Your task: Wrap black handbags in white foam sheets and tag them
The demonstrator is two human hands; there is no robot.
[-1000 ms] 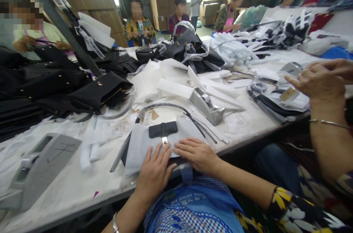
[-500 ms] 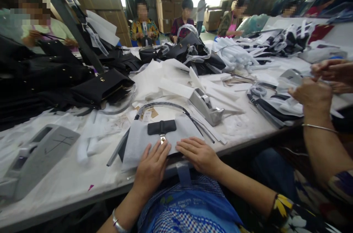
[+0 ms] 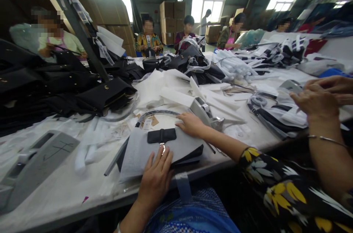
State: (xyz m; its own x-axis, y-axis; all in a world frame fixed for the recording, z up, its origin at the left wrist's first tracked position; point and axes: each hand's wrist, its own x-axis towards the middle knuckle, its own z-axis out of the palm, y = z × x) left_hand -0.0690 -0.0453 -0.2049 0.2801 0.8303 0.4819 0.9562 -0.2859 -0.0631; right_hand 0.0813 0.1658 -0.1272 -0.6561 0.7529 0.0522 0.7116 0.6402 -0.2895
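Note:
A handbag (image 3: 190,156) lies on the table edge before me, its front covered by a white sheet (image 3: 135,152). A black strap tab (image 3: 161,135) with a metal clasp (image 3: 162,148) rests over the sheet. My left hand (image 3: 157,174) lies flat on the bag's front, fingers stretched, fingertips at the clasp. At the bag's upper right edge is my right hand (image 3: 191,124), its fingers extended and slightly bent beside the handle base. The wrapped handle (image 3: 157,113) arches behind the bag; my right hand hides its right end.
A grey tape dispenser (image 3: 202,110) stands behind my right hand, another dispenser (image 3: 46,163) at left. Black bags (image 3: 107,93) are piled left, white sheets (image 3: 162,82) lie behind. A co-worker's hands (image 3: 322,97) are close on the right.
My right hand has moved from the bag's lower front up to its far right edge. My left hand stays on the front. The view has tilted up slightly.

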